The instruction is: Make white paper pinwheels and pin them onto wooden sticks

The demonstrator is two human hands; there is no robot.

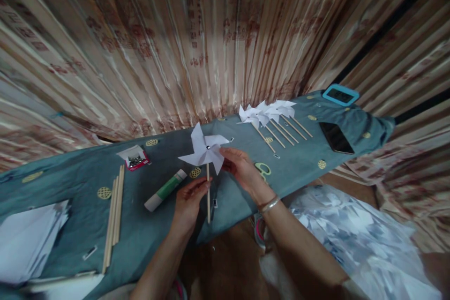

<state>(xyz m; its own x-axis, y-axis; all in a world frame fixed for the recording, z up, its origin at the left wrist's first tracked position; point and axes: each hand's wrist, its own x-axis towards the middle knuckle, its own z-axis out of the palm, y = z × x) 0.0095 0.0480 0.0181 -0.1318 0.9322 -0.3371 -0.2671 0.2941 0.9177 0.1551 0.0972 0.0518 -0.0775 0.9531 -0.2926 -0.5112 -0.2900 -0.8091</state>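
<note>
1. Nearest, at lower left, paper sheets (28, 239) lie stacked and loose sticks (115, 211) lie side by side: material apparently not yet made up. The bottom edge cuts off the stack and another white piece (70, 288) below it.
2. At lower right, a clear bag (351, 239) bulges with pale pieces too blurred to identify.
3. The left hand (190, 197) pinches the stick of a white pinwheel (201, 152), thumb and fingers closed on it; the right hand (241, 166) lightly grips a blade, its thumb partly hidden. The pinwheel stands above the cloth, pinned at its hub, seemingly almost complete.
4. Beyond the hands lie a green-labelled tube (165, 191), green-handled scissors (263, 168), half-covered by the right hand, and a box of pins (136, 159).
5. Farther off, assembled pinwheels (267, 112) look done; their overlapping blades hinder counting.
</note>
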